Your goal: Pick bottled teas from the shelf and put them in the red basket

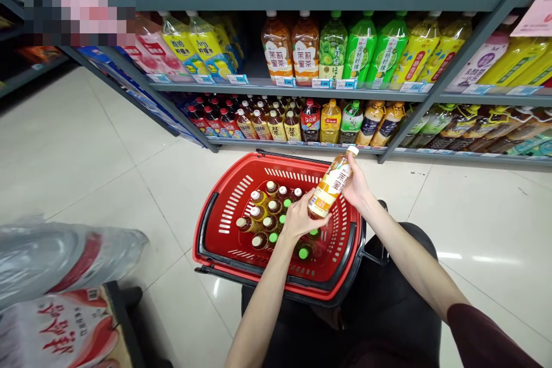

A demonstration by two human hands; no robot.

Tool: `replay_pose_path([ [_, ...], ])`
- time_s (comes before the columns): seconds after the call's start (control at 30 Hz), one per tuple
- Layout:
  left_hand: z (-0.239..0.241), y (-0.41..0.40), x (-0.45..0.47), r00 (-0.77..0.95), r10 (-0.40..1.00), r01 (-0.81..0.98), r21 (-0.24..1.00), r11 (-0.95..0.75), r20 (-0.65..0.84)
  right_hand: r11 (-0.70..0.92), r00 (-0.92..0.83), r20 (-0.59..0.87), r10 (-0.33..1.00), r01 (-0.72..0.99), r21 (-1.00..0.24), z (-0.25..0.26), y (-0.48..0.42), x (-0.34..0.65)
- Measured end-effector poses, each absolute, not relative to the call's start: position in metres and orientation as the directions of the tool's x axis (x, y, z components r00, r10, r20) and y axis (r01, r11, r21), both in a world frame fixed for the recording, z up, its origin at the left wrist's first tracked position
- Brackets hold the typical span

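A large bottle of jasmine honey tea (331, 187), amber with a white cap, is tilted in both my hands above the right part of a red shopping basket (211, 195). Its bottom end rests in my left hand (299, 215), whose fingers wrap round it. Near the neck, my right hand (356, 187) grips the bottle from the right side. Several smaller drink bottles (268, 222) with white, cream and green caps stand upright in the basket below. My left hand and forearm hide some of them.
Ahead stands a drinks shelf (319, 0) with price tags; jasmine tea bottles (276, 49) and green bottles (361, 49) fill part of the middle level. Shrink-wrapped water bottles (64, 259) and a red-and-white pack (56, 328) sit at the lower left. Pale tiled floor (142, 201) surrounds the basket.
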State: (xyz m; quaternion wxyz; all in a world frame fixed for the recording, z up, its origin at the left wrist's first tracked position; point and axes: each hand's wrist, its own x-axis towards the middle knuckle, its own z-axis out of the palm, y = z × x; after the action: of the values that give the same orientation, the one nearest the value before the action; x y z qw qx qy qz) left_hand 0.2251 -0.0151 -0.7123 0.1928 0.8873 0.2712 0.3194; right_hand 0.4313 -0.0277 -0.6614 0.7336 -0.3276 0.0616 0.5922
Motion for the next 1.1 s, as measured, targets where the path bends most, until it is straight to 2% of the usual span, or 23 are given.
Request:
replay_pose_path([
  [0.13, -0.71, -0.014, 0.222, 0.639, 0.621, 0.376, 0.521, -0.767, 0.453, 0.026, 0.195, -0.447, 0.873, -0.933, -0.358, -0.659, -0.029, 0.434],
  [0.4, -0.713, -0.011, 0.219, 0.637, 0.647, 0.464, 0.461, -0.756, 0.419, -0.002, 0.149, -0.469, 0.871, -0.952, -0.306, -0.665, -0.028, 0.436],
  [0.7, -0.708, -0.013, 0.223, 0.665, 0.588, 0.417, 0.423, -0.804, 0.46, 0.04, 0.175, -0.429, 0.886, -0.952, -0.303, -0.661, -0.028, 0.44],
  [0.9, -0.708, -0.009, 0.223, 0.678, 0.581, 0.42, 0.411, -0.809, 0.451, 0.128, 0.26, -0.484, 0.836, -0.949, -0.289, -0.66, -0.025, 0.438],
  [1.0, -0.711, -0.004, 0.224, 0.687, 0.592, 0.444, 0.401, -0.801, 0.422, 0.181, 0.323, -0.465, 0.824, -0.929, -0.324, -0.656, -0.025, 0.433],
  [1.1, -0.716, 0.0, 0.223, 0.693, 0.58, 0.467, 0.346, -0.814, 0.429, 0.169, 0.334, -0.318, 0.887, -0.877, -0.449, -0.65, -0.029, 0.423],
])
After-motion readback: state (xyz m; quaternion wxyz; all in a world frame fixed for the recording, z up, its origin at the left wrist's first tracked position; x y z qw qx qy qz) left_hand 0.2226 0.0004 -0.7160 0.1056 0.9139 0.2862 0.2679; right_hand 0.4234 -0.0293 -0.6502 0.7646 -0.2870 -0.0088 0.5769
